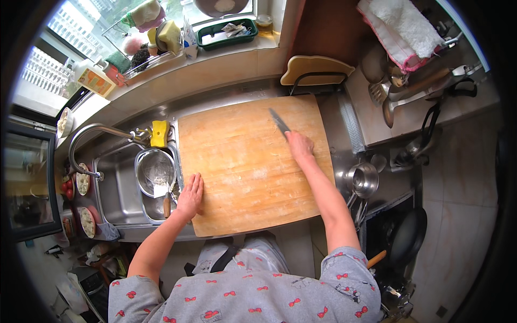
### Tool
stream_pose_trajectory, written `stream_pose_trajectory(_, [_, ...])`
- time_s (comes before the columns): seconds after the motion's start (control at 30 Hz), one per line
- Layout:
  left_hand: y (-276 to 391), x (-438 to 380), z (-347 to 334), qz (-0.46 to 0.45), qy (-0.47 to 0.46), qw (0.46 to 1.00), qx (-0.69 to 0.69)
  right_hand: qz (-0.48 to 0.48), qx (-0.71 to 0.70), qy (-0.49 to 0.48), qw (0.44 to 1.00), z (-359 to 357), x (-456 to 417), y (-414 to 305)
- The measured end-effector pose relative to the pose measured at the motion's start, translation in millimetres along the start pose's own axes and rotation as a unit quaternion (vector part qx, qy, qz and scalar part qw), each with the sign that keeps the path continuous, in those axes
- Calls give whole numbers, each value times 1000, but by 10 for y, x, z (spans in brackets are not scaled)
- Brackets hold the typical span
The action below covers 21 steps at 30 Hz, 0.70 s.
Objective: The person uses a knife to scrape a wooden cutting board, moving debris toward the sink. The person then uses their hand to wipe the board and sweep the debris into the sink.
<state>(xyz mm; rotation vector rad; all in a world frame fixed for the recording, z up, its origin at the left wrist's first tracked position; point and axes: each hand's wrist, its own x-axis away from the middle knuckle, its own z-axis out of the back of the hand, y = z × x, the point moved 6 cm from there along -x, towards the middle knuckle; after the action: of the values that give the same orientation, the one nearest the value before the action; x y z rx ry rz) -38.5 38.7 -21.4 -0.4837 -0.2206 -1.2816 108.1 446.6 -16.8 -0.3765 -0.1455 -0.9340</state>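
Note:
A large wooden board (250, 169) lies over the counter, with pale floury smears and a few small scraps on it. In my right hand (299, 146) is a knife (278, 120), its blade pointing up and left over the board's upper right part, near some thin scraps. My left hand (191, 196) rests flat on the board's left edge, fingers extended, holding nothing. Just left of that hand, a basin in the sink holds a metal strainer (156, 171) and a wooden-handled tool (167, 206).
Left of the board are a steel sink (121, 194), a curved faucet (87, 128) and a yellow sponge (160, 133). A cutting board (317, 68) stands in a rack behind. Steel ladles (362, 180) lie at the right, near a black wok (408, 238).

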Motion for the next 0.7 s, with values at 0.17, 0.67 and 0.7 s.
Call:
stream_pose_trajectory(0.17, [11, 23, -17, 9, 39, 999, -6, -128, -75, 89, 985, 328, -159, 693])
stream_pose_trajectory(0.67, [3, 0, 58, 12, 50, 998, 22, -108, -31, 113, 987, 218, -142, 428])
stream_pose_trajectory(0.7, [-2, -2, 53, 15, 53, 998, 27, -94, -36, 99, 990, 139, -148, 355])
